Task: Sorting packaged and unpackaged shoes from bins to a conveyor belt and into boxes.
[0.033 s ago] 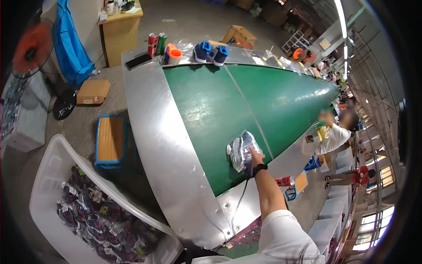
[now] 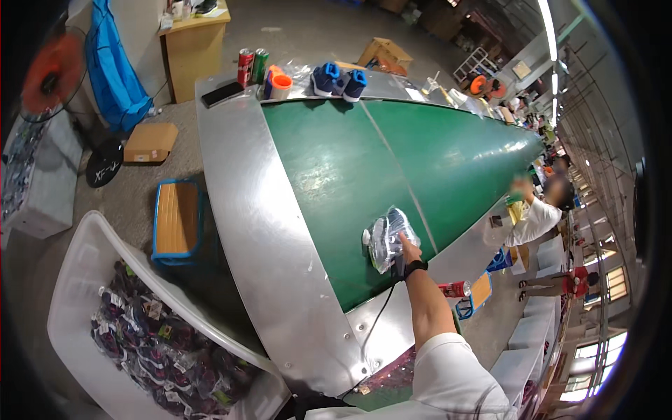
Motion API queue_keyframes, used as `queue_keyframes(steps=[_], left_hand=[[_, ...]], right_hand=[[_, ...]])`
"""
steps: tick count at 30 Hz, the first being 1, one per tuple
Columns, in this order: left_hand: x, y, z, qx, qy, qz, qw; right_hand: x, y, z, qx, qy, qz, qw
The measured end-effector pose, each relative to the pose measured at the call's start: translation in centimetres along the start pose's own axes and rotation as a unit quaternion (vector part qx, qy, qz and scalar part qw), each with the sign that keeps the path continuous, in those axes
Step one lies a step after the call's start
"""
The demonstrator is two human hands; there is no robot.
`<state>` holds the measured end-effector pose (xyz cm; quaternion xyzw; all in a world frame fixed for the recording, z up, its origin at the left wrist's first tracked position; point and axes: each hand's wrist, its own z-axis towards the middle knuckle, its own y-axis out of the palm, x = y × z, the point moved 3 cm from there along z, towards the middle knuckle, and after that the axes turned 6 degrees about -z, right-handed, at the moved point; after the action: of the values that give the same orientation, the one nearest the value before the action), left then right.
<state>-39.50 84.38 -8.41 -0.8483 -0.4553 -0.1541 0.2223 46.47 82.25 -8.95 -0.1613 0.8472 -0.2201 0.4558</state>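
A clear plastic bag with what look like shoes (image 2: 389, 236) lies on the green conveyor belt (image 2: 318, 171), near its front edge. My right hand (image 2: 410, 249), wearing a black wristband, grips the near right side of the bag, its fingers partly hidden against the plastic. Close under the palm is a dark object (image 2: 397, 269) whose kind I cannot make out. A black cable (image 2: 379, 318) runs from there down across the metal edge. A small white piece (image 2: 366, 238) sits at the bag's left side. My left hand is out of view.
Dark blue shoes (image 2: 339, 82), an orange cup (image 2: 280, 85), cans (image 2: 245, 68) and a phone (image 2: 222, 94) stand along the metal rim. A white bin (image 2: 105, 234) of bagged shoes is at lower left, near a stool (image 2: 176, 220). A co-worker's sleeve (image 2: 535, 222) is at right.
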Motion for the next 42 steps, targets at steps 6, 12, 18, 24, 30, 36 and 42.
queue_keyframes(steps=[6,12,18,24,30,36,42], left_hand=[[5.4,1.2,-1.9,-0.003,0.029,0.097,0.995],[4.8,1.5,-0.5,0.042,0.066,-0.026,0.997],[1.4,2.1,-0.8,0.086,0.108,-0.010,0.990],[0.4,3.6,-2.9,0.106,0.129,-0.005,0.986],[-7.0,2.4,-6.4,0.163,0.112,-0.081,0.977],[-14.7,1.8,-8.8,0.223,0.059,-0.125,0.965],[-22.1,2.2,-12.2,0.261,0.004,-0.170,0.950]], right_hand=[[2.6,3.9,-1.1,-0.321,0.009,0.209,0.924],[-0.9,2.2,-3.1,-0.358,0.062,0.200,0.910],[-4.7,1.9,-14.4,-0.412,-0.080,0.110,0.901],[-2.8,2.7,-29.8,-0.554,-0.105,-0.048,0.825],[9.8,11.2,-52.9,-0.732,-0.157,-0.309,0.586],[23.6,17.7,-67.1,-0.801,-0.257,-0.327,0.431],[25.4,17.1,-85.7,-0.665,-0.640,-0.218,0.318]])
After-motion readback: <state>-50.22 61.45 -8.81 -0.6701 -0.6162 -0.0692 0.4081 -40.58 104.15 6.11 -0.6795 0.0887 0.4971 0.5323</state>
